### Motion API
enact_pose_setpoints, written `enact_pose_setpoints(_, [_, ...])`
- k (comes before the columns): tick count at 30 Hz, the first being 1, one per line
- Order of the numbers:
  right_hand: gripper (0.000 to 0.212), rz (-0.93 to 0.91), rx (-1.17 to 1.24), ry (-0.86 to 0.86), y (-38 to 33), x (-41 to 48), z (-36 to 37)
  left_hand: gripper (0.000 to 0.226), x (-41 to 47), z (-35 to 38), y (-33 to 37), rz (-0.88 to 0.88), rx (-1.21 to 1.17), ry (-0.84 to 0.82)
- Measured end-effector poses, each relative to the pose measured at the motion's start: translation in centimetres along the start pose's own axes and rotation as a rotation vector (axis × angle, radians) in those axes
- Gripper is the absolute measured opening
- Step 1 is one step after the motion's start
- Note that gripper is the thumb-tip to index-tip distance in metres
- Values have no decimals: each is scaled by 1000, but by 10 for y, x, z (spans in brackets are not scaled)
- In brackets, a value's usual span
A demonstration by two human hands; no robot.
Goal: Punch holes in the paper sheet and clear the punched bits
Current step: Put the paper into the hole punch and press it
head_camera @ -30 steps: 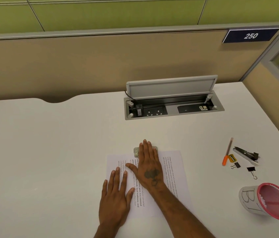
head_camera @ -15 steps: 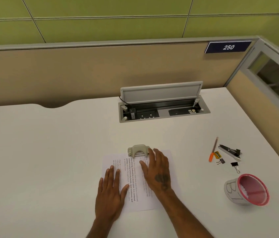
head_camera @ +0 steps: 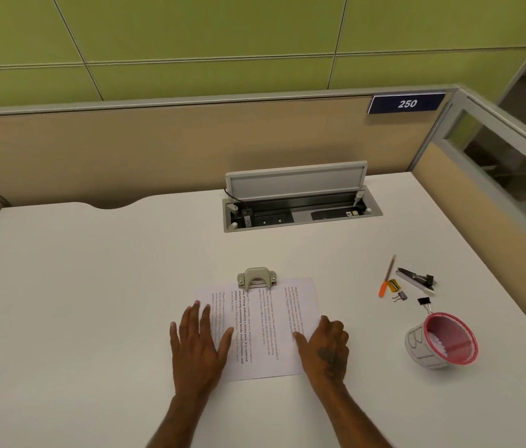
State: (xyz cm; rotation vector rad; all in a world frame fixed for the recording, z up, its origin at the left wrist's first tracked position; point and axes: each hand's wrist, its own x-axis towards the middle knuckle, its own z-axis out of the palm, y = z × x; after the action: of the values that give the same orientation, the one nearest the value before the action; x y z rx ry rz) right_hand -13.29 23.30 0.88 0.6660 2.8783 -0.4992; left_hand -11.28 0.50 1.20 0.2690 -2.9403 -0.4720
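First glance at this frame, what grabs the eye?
Two bare hands at the near edge: left hand flat on the printed paper sheet, right hand at its right edge. A grey hole punch sits on the sheet's far edge. Right of that, a pink mesh cup lies tilted.

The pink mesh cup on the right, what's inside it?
Inside the pink mesh cup, which lies tipped on the desk, some small white bits show against the lower wall. Its paper-wrapped near wall hides the rest of the inside.
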Motion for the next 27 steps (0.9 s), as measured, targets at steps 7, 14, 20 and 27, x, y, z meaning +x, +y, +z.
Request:
enact_pose_setpoints(7, [64, 23, 67, -13, -2, 2, -3, 101, -26, -6, 22, -645, -152, -175])
enact_pose_setpoints(14, [58, 87, 134, -59, -7, 7, -7, 112, -20, -6, 31, -681, -136, -193])
enact_pose_setpoints(20, [60, 152, 248, -124, -12, 13, -16, 102, -11, -10, 33, -711, -151, -232])
enact_pose_setpoints(27, [57, 214, 398, -211, -19, 19, -24, 81, 1, -15, 34, -752, -303, -303])
